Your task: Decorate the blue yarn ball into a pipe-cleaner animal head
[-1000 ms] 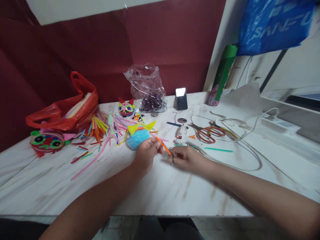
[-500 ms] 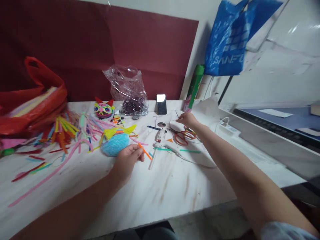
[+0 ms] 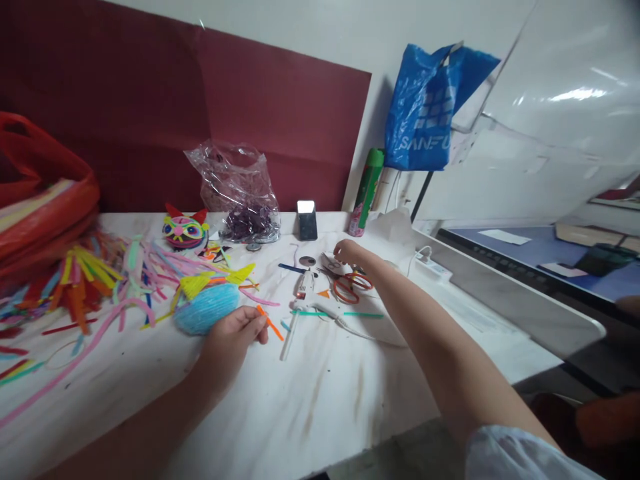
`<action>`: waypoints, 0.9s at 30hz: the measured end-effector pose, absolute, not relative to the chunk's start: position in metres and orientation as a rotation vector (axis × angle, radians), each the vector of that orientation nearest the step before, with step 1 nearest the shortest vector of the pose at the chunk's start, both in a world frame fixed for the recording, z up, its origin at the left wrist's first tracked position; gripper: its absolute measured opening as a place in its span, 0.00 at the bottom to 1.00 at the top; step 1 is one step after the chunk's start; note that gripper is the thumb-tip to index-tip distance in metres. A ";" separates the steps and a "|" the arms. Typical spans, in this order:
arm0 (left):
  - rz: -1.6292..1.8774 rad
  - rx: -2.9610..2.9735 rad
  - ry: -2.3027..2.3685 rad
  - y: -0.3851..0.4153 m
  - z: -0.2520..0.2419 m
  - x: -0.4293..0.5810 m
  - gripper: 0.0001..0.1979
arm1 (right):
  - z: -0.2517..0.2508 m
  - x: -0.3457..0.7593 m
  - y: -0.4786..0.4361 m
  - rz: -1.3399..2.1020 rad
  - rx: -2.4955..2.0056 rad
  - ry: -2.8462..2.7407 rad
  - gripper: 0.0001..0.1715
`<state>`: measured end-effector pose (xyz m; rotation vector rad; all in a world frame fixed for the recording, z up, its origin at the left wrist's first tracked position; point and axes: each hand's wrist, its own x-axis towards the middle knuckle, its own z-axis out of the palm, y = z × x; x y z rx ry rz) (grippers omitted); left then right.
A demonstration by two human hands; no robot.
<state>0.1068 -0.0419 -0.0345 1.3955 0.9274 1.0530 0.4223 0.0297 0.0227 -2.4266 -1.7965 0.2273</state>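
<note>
My left hand pinches a short orange pipe cleaner between thumb and fingertips, beside a ball of light-blue yarn with yellow fuzzy pieces on it. Farther back, my right hand reaches over the table, its fingers bent and closed. A small silvery tool or blade shows at its fingertips; whether I grip it is unclear. Below that hand lie orange-handled scissors. A white glue gun lies between my hands, with a pale stick and a small orange triangle near it.
Many coloured pipe cleaners cover the left side, by a red plastic bag. Along the wall stand a colourful animal head, a clear bag, a phone and a green can. A power strip sits right.
The view has turned to the right, so things appear farther left and lower. My right hand has lowered toward the scissors. My left hand keeps hold of the orange pipe cleaner.
</note>
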 end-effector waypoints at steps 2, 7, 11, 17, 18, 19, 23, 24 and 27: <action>1.055 1.378 0.915 -0.043 -0.035 0.108 0.09 | 0.021 0.425 0.012 0.219 -2.454 -1.886 0.17; 1.058 1.269 0.858 -0.047 -0.031 0.111 0.10 | 0.002 0.414 -0.032 0.082 -2.497 -1.995 0.20; 1.089 1.139 0.825 -0.051 -0.026 0.113 0.10 | -0.014 0.406 -0.043 -0.022 -2.469 -1.996 0.22; 1.128 1.065 0.732 -0.052 -0.022 0.113 0.11 | -0.013 0.420 -0.048 -0.104 -2.433 -1.858 0.20; 1.133 1.052 0.716 -0.052 -0.021 0.113 0.11 | -0.010 0.418 -0.051 -0.106 -2.388 -1.828 0.21; 1.139 1.042 0.702 -0.052 -0.020 0.113 0.11 | -0.008 0.413 -0.057 -0.082 -2.300 -1.809 0.21; 1.161 1.072 0.699 -0.053 -0.018 0.112 0.11 | -0.002 0.365 -0.085 0.230 -1.680 -1.922 0.22; 1.167 1.096 0.712 -0.053 -0.018 0.112 0.10 | -0.004 0.350 -0.092 0.271 -1.595 -1.972 0.22; 1.191 1.189 0.771 -0.054 -0.019 0.112 0.09 | -0.014 0.315 -0.107 0.247 -1.425 -2.115 0.25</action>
